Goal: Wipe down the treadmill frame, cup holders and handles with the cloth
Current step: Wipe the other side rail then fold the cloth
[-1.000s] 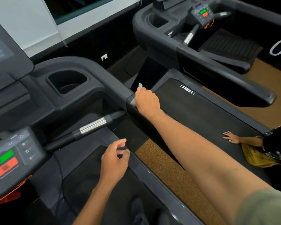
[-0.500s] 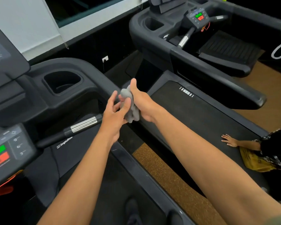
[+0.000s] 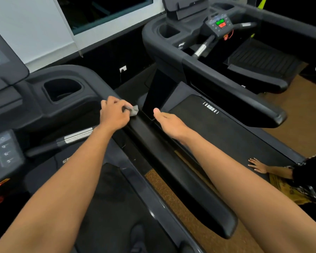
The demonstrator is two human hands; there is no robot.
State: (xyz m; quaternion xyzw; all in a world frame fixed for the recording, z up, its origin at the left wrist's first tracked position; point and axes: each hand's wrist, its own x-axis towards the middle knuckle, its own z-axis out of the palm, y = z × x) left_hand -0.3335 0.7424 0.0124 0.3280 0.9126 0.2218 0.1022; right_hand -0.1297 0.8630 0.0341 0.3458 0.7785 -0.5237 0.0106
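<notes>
My left hand [image 3: 114, 115] is shut on a small grey cloth [image 3: 134, 110] and presses it onto the top of the dark treadmill's right side rail [image 3: 181, 179], just right of the cup holder [image 3: 62, 89]. My right hand [image 3: 169, 121] hovers flat and open over the same rail, a little to the right of the cloth, holding nothing. A handle with a silver sleeve [image 3: 77, 136] runs below my left wrist. The control panel [image 3: 2, 156] with green and red buttons sits at the far left.
A second treadmill [image 3: 226, 73] stands to the right, across a strip of brown floor [image 3: 171, 194]. Another person's hand [image 3: 257, 164] rests on that treadmill's belt at the right edge. A wall socket [image 3: 123, 68] is behind.
The cloth passed from my right hand to my left hand. The left hand then moved up onto the rail with it, and the right hand came away open.
</notes>
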